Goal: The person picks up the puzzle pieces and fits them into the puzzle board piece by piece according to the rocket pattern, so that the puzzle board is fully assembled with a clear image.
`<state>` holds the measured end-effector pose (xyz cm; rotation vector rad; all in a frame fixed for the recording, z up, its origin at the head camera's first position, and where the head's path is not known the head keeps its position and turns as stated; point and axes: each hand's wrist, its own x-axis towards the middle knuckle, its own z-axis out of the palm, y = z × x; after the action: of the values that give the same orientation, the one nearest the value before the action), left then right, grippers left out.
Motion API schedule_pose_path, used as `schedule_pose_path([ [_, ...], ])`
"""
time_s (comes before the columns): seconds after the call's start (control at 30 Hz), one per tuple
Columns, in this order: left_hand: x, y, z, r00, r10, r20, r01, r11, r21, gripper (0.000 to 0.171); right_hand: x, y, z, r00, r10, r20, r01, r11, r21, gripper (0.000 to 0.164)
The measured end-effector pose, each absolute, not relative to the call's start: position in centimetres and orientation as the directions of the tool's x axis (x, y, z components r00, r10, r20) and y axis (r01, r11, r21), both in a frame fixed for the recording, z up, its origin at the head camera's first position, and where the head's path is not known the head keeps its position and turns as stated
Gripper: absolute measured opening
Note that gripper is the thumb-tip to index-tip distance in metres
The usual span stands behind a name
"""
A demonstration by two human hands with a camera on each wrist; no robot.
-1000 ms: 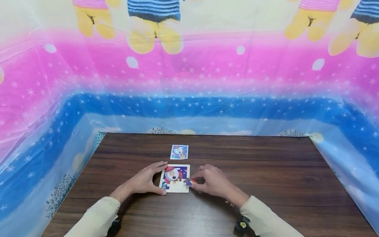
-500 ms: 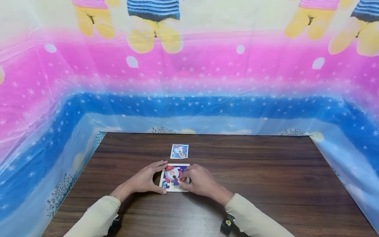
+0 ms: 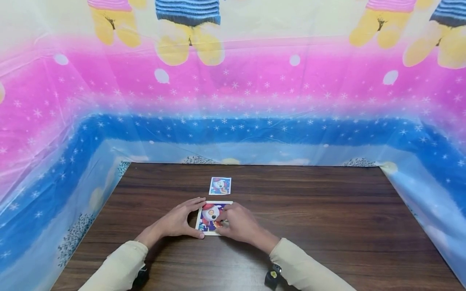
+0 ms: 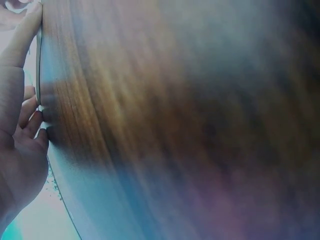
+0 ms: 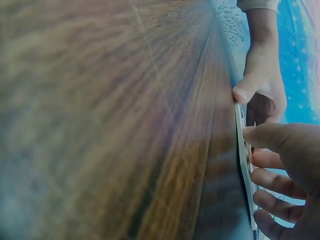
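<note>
A jigsaw puzzle board (image 3: 208, 233) with a white frame lies on the table, showing a white character in red on purple. My left hand (image 3: 176, 220) holds its left side, thumb at the near corner and fingertips at the far one. Over the board's right half is my right hand (image 3: 242, 223), thumb and fingers bent down around a puzzle piece (image 3: 217, 224) with an orange patch, low over the picture. Most of that piece is hidden by the fingers. In the right wrist view the right thumb (image 5: 270, 135) and fingertips are right at the board's face.
A small picture card (image 3: 220, 186) with a similar character lies just beyond the board. The dark wooden table (image 3: 309, 202) extends to both sides. A printed cloth (image 3: 255, 133) hangs around its back and sides.
My right hand has moved left, carrying the puzzle piece from the board's right edge in over the picture's lower part. The left hand stays at the board's left side.
</note>
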<state>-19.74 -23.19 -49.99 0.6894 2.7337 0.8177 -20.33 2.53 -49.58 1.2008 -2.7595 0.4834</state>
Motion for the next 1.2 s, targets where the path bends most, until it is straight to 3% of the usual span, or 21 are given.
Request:
schedule_pose_path([
  [0.27,-19.8,-23.2,-49.9,-0.87,0.489,-0.068,0.371,0.738,0.564,0.106,-20.3,2.6,-49.5,-0.703,-0.68,0.209,-0.709,0.648,-0.276,0.022],
  [0.97,-19.9,-23.3,-50.0,-0.869,0.49,-0.071,0.369,0.736,0.568,0.106,-20.1,2.1,-49.5,-0.681,-0.706,0.194,-0.732,0.65,-0.203,0.016],
  [1.2,-19.8,-23.2,-49.9,-0.87,0.488,-0.078,0.361,0.735,0.573,0.106,-20.5,3.7,-48.9,-0.679,-0.693,0.241,-0.728,0.597,-0.337,0.017],
])
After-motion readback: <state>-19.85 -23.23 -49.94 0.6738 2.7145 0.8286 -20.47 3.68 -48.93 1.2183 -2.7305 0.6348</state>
